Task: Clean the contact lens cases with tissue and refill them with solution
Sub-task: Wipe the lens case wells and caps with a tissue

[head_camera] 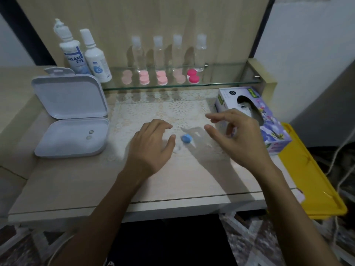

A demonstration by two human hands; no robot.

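Contact lens case point(186, 139), the one with a blue cap, lies on the lace mat point(153, 110) near the middle of the table point(76, 189), between the two hands and touched by neither. A pale, blurred patch just left of the blue cap may be the case's other half or an open well, but the view is too soft to tell. The left hand point(151, 145) hovers just beside it, fingers loosely curled and holding nothing; the right hand point(235, 134) hangs above and to the right with fingers spread and relaxed, also holding nothing. Judging from this, work on this case is only beginning: no tissue is out and no solution bottle is near. The next move probably calls for pulling a sheet from the tissue box point(249, 116), which stands just behind the right hand with white tissue showing in its oval opening, then uncapping the case to wipe it. At the back left stand two white solution bottles point(84, 56), capped. On the glass shelf point(230, 81) are four clear bottles point(169, 52), whose fill level I cannot read, and a row of pink lens cases point(162, 77), all capped. A white hinged box point(71, 120) lies open at left, with two small round things in its lower tray.
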